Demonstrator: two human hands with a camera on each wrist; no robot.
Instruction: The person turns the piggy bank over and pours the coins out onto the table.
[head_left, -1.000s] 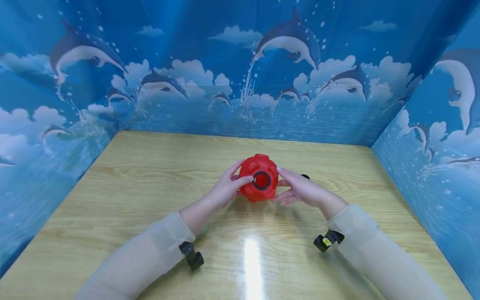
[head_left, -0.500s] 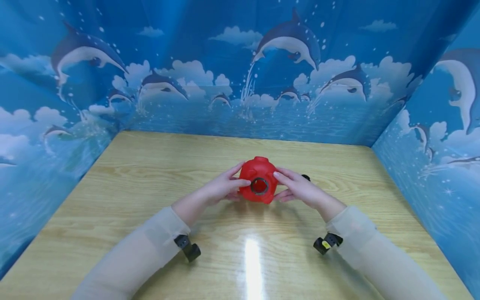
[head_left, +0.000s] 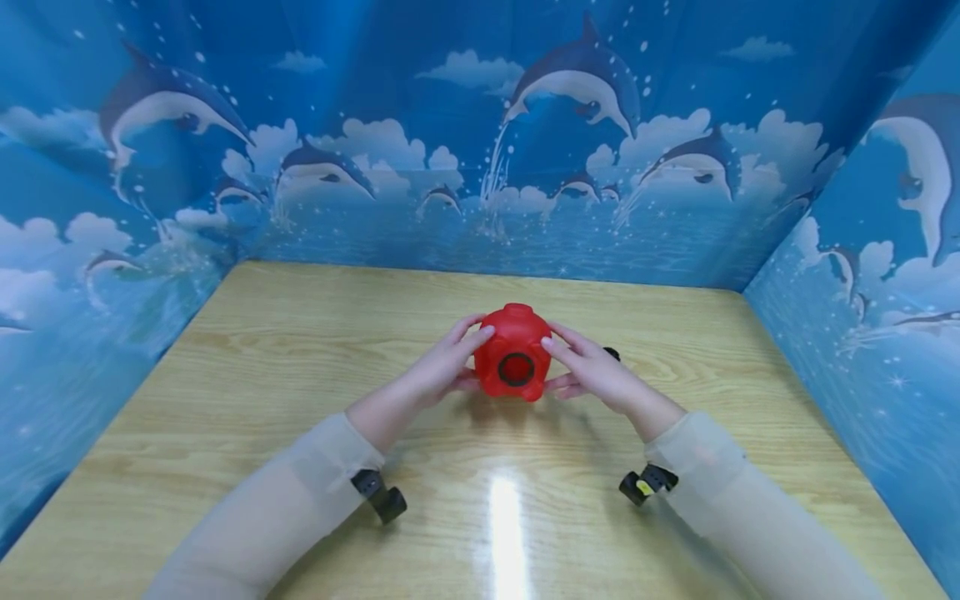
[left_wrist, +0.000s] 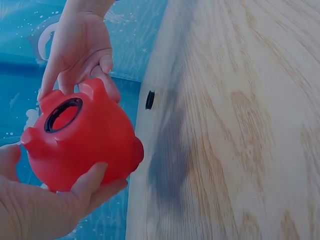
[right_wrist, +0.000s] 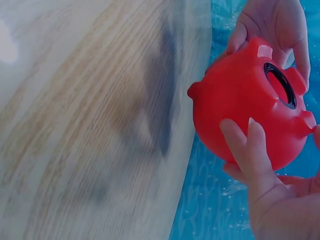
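Note:
A round red piggy bank (head_left: 517, 323) with stubby feet is held up between both hands, its shadow on the table below. Its underside, with a black-ringed round hole (head_left: 516, 369), faces toward me. From the left side, my left hand (head_left: 441, 368) grips it, thumb on the upper body and fingers around the flank, as the left wrist view also shows. On the opposite side my right hand (head_left: 596, 375) holds it, with fingers (right_wrist: 255, 150) spread along the curved red wall in the right wrist view. The far side is hidden in the head view.
A small black round plug (left_wrist: 150, 100) lies on the wooden table (head_left: 315, 333), partly hidden behind the right hand in the head view. Blue dolphin-print curtains (head_left: 420, 208) stand along the table's back and sides.
The piggy bank has turned so its hole, earlier facing more upward, now sits lower and faces me. My left thumb moved from the hole's rim up the body; my right thumb moved onto the body.

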